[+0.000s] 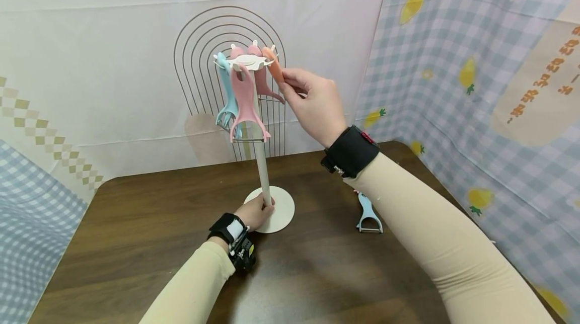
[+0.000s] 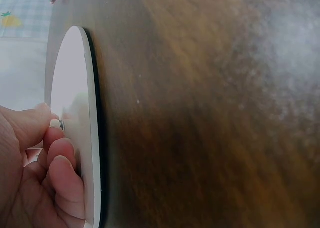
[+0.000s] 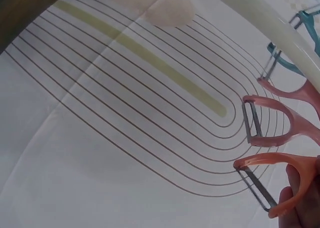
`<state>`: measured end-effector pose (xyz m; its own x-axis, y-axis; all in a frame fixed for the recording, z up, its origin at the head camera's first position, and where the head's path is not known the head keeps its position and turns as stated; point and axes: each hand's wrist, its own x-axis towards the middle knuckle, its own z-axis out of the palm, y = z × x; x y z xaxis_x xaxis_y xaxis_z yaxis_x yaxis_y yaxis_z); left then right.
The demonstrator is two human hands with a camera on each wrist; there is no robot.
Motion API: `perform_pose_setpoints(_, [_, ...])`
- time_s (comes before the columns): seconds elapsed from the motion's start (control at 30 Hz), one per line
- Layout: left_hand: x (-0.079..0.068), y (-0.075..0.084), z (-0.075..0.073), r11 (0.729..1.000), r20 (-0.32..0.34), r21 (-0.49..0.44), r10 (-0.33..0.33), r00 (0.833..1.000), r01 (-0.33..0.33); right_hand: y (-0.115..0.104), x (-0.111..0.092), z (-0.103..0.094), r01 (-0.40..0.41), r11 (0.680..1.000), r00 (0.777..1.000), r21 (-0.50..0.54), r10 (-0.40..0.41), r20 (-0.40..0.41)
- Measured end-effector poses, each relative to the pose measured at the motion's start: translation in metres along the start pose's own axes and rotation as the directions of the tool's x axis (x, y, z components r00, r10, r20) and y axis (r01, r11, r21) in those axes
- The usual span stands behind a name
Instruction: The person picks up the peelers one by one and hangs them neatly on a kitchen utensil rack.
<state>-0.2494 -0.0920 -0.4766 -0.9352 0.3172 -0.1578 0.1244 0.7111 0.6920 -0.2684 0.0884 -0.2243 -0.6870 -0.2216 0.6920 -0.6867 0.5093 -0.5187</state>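
A white rack with a slim pole [image 1: 262, 168] and a round base [image 1: 284, 208] stands on the table. My left hand [image 1: 252, 213] grips the bottom of the pole, just above the base. Up at the hooked top [image 1: 250, 62], my right hand [image 1: 317, 105] pinches an orange peeler [image 1: 274, 67] by its side; its upper end is right at a hook. In the right wrist view the orange peeler [image 3: 295, 160] has its blade end down. Pink peelers [image 1: 244, 95] and light blue peelers [image 1: 227, 93] hang from the other hooks.
Another light blue peeler [image 1: 368, 208] lies on the brown wooden table [image 1: 158, 243], right of the base and beside my right forearm. A white patterned cloth [image 1: 113, 87] hangs behind, and a blue checked cloth [image 1: 453, 87] hangs along the right side.
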Motion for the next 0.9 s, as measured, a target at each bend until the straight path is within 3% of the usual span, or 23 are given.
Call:
perform_pose_setpoints(0.37, [-0.002,0.000,0.001,1.000,-0.020,0.004,0.013,1.000,-0.013,0.003,-0.009,0.006,-0.011,1.000,0.998,0.014,0.010,0.056])
perform_pose_setpoints(0.6, [-0.002,0.000,0.001,1.000,-0.018,0.012,0.021,1.000,-0.021,0.022,-0.020,0.003,0.022,1.000,0.997,0.014,-0.023,0.069])
perform_pose_setpoints(0.8, [-0.005,0.002,0.000,0.998,-0.026,0.005,0.055,0.998,-0.055,0.049,-0.036,-0.002,-0.039,0.998,0.991,-0.052,0.045,0.123])
perform_pose_setpoints(0.9, [-0.006,0.003,-0.001,0.997,-0.024,0.007,0.071,0.997,-0.071,0.066,-0.045,-0.004,-0.095,0.990,0.973,-0.104,0.114,0.199])
